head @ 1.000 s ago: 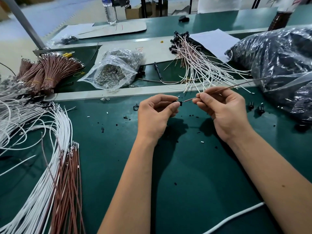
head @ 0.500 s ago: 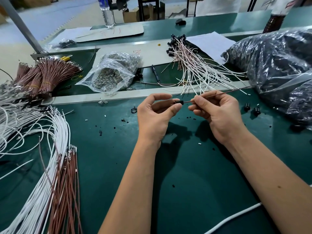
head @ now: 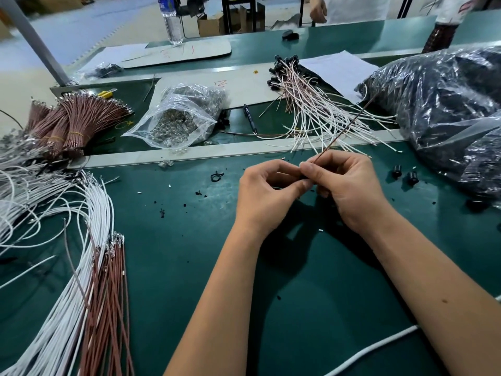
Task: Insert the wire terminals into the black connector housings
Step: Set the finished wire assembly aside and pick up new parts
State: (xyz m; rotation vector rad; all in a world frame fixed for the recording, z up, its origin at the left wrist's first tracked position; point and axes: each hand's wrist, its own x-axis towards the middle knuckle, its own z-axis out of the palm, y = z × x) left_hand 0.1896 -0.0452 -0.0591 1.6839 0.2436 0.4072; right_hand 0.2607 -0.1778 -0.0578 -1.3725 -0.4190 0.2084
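My left hand (head: pixel 267 195) and my right hand (head: pixel 351 187) meet fingertip to fingertip above the green mat (head: pixel 311 294). My right hand pinches a thin brown wire (head: pixel 349 126) that slants up and away to the right. The black connector housing held by my left hand's fingers is almost wholly hidden between the fingertips. Two loose black housings (head: pixel 405 174) lie on the mat to the right. White wires (head: pixel 67 213) and brown wires (head: pixel 108 294) with terminals lie at the left.
A pile of finished wire assemblies (head: pixel 311 109) lies behind my hands. A clear bag of metal terminals (head: pixel 179 118) and tied brown bundles (head: pixel 73 118) sit at the back left, with a pen (head: pixel 250 122) beside the bag. A big plastic bag (head: pixel 447 109) fills the right.
My hands have closed together, hiding the black housing that showed between them before. The brown wire has swung from nearly level to pointing steeply up and away.
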